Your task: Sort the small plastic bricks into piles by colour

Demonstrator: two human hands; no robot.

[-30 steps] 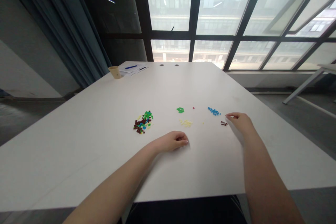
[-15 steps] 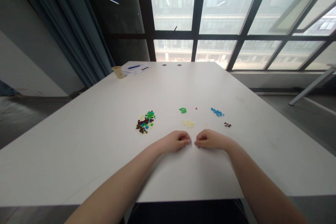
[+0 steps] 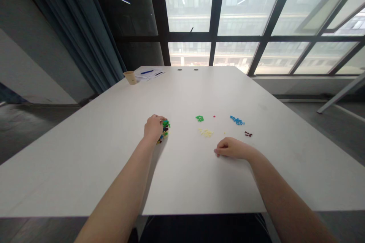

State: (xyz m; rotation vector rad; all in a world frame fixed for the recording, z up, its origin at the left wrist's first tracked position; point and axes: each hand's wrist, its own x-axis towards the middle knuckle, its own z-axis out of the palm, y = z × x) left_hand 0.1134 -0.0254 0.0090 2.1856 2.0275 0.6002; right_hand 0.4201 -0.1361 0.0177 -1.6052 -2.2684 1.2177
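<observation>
The white worktop (image 3: 85, 167) carries small pieces in separate colours: a bright green cluster (image 3: 200, 118), one red piece (image 3: 214, 116), a sky-blue cluster (image 3: 237, 120), a pale yellow cluster (image 3: 205, 133) and a dark brown cluster (image 3: 248, 134). A mixed heap (image 3: 165, 129) shows green, blue, yellow and brown together. The paper cup (image 3: 130, 77) is tan.

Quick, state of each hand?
Left hand: curled over the mixed pile of small pieces; cannot tell if holding any.
Right hand: loosely closed, nothing visible in it.
</observation>
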